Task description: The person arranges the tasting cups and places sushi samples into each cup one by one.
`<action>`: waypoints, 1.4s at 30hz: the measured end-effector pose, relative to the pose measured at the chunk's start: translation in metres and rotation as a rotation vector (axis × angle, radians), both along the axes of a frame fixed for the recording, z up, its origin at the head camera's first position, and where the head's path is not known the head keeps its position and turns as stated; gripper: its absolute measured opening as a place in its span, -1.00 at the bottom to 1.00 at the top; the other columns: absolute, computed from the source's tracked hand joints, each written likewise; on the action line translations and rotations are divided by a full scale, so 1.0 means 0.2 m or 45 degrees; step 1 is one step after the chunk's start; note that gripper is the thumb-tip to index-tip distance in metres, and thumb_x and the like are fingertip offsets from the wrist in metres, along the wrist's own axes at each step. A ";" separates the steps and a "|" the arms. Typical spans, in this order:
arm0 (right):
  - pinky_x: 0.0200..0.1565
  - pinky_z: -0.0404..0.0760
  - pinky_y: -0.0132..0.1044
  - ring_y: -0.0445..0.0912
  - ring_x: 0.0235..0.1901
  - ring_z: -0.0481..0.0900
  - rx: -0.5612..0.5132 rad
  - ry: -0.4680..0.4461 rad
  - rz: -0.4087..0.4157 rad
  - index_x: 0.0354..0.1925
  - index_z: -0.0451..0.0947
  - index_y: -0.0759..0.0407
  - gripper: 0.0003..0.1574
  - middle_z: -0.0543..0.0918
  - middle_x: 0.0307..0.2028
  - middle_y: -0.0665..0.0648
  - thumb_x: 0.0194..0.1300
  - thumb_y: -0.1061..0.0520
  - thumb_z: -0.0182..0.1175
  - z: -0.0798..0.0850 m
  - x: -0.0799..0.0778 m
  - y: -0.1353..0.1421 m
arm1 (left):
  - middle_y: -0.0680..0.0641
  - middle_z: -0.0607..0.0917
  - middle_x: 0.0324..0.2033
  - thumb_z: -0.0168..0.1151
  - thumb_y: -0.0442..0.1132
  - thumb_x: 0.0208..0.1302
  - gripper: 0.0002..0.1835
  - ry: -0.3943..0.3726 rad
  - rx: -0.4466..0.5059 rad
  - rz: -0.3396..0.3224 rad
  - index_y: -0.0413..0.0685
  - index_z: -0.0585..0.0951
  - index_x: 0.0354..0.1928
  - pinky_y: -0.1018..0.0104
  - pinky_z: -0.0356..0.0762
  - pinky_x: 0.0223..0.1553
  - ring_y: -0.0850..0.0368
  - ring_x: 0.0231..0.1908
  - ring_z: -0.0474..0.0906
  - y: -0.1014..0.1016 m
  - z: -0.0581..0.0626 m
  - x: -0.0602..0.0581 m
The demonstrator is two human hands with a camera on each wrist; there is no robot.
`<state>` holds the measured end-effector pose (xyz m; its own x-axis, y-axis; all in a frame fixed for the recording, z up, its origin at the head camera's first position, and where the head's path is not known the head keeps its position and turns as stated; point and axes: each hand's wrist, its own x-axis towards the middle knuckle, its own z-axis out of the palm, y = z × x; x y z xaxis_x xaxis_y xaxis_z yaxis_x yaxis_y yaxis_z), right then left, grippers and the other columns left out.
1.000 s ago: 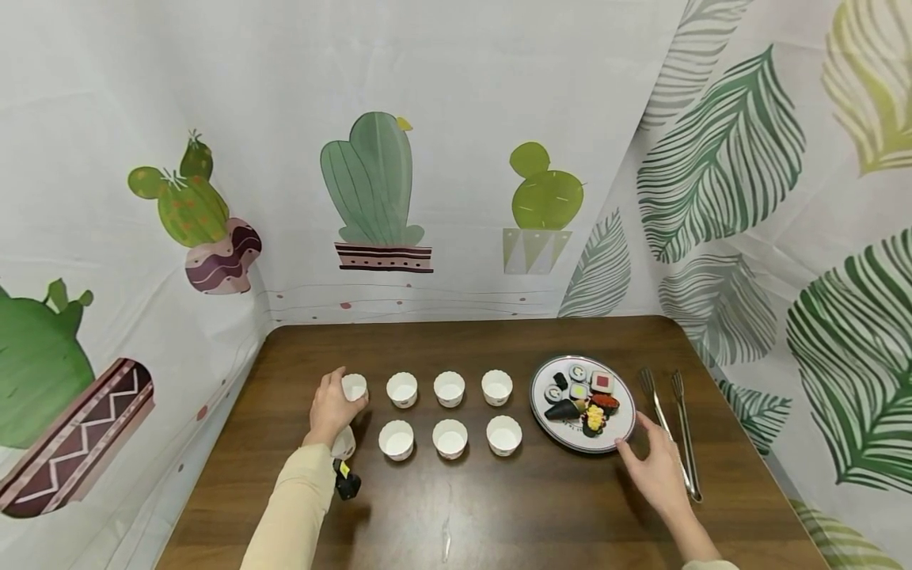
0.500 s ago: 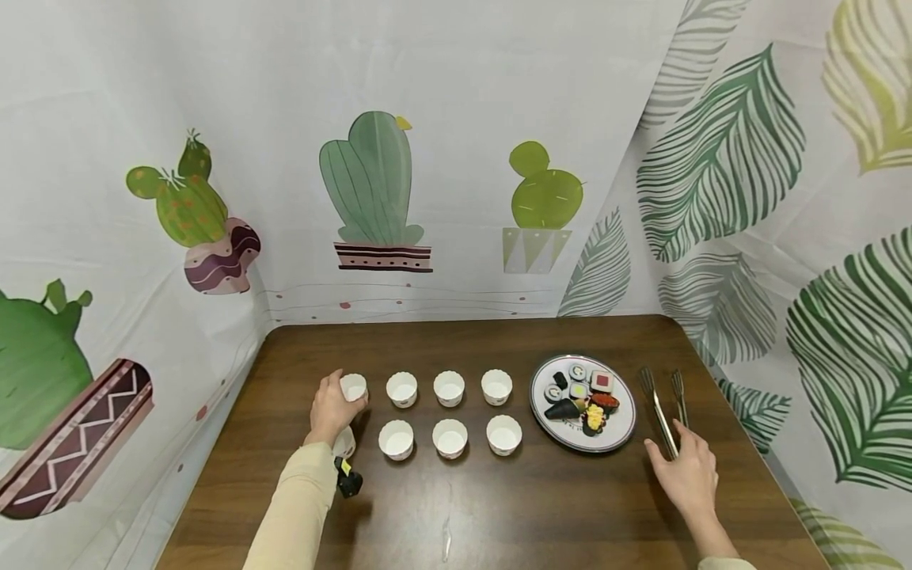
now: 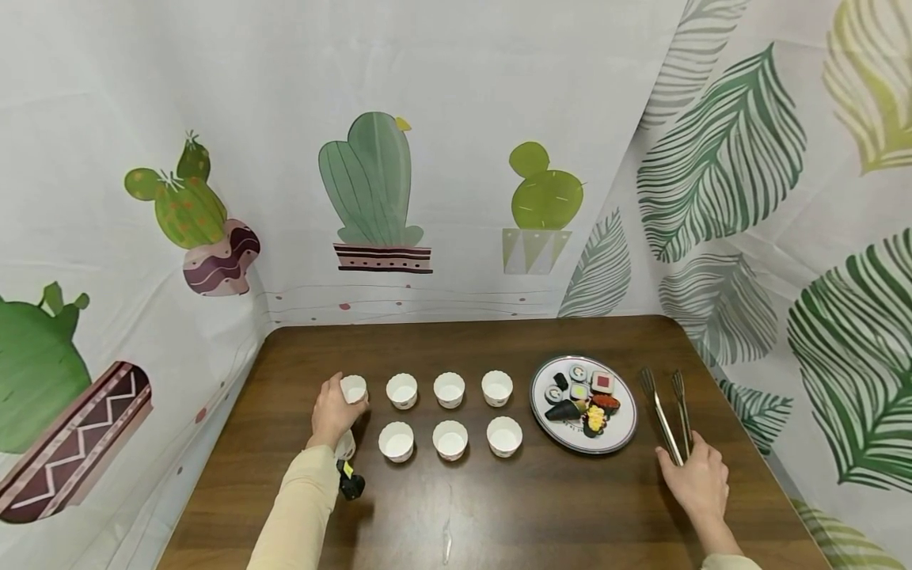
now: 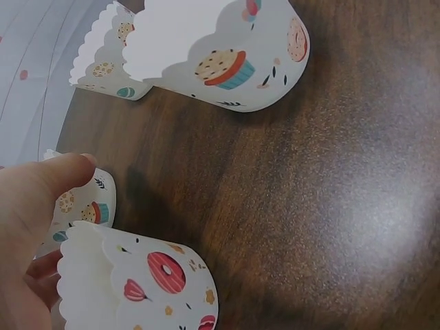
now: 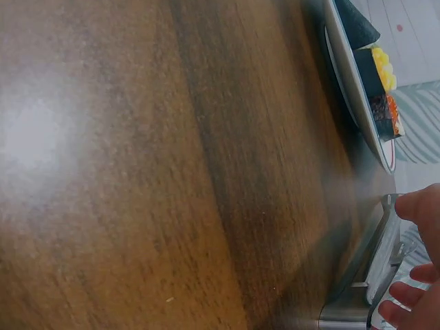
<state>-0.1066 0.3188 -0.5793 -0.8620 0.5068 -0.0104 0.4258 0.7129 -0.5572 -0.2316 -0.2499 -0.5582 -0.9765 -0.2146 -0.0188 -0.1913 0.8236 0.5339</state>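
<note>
At the back left, my left hand (image 3: pixel 335 416) holds a white paper baking cup (image 3: pixel 355 389) by its side. In the left wrist view its thumb lies against that cup (image 4: pixel 96 205), printed with cupcakes. Nearer to me a second cup (image 3: pixel 346 446) is partly hidden by the wrist. My right hand (image 3: pixel 698 481) is around metal tongs (image 3: pixel 661 413) at the right, with the thumb by one arm and the fingers by the other. The right wrist view shows the thumb tip right at the metal of the tongs (image 5: pixel 382 258); their joined end is hidden under the hand.
Several more baking cups (image 3: pixel 450 439) stand in two rows across the middle. A round plate (image 3: pixel 539 412) holds toy-like sushi pieces (image 3: pixel 594 419), left of the tongs. Cactus-and-leaf cloth (image 3: pixel 456 198) hangs behind the brown table (image 3: pixel 556 507).
My right hand has left the plate's edge and moved right and toward me, onto the tongs. My left hand has stayed at the same cup.
</note>
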 end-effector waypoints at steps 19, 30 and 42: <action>-0.15 0.26 0.33 0.51 -0.01 0.15 0.007 -0.069 -0.108 0.22 0.05 0.49 -0.09 0.19 0.03 0.62 0.14 -0.05 0.15 -0.03 -0.04 -0.02 | -0.37 0.39 0.08 0.40 -0.08 -0.08 -0.14 0.054 -0.004 0.007 -0.23 0.23 0.25 -0.20 0.38 -0.07 -0.37 0.02 0.39 0.00 -0.03 0.00; -0.15 0.25 0.32 0.51 -0.02 0.14 0.011 -0.076 -0.151 0.19 0.05 0.54 -0.13 0.16 0.01 0.63 0.14 -0.02 0.12 -0.04 -0.06 -0.03 | -0.36 0.45 -0.01 0.38 -0.13 -0.09 -0.24 0.097 -0.017 0.018 -0.28 0.32 0.17 -0.18 0.40 -0.10 -0.36 -0.03 0.44 0.01 -0.06 -0.01; -0.20 0.26 0.29 0.50 -0.07 0.18 0.008 -0.036 -0.170 0.09 0.17 0.51 -0.29 0.20 -0.05 0.58 0.14 0.04 0.09 -0.06 -0.07 0.00 | -0.33 0.48 -0.03 0.38 -0.14 -0.08 -0.29 0.115 0.001 0.041 -0.26 0.36 0.14 -0.16 0.39 -0.09 -0.33 -0.04 0.45 0.01 -0.06 -0.01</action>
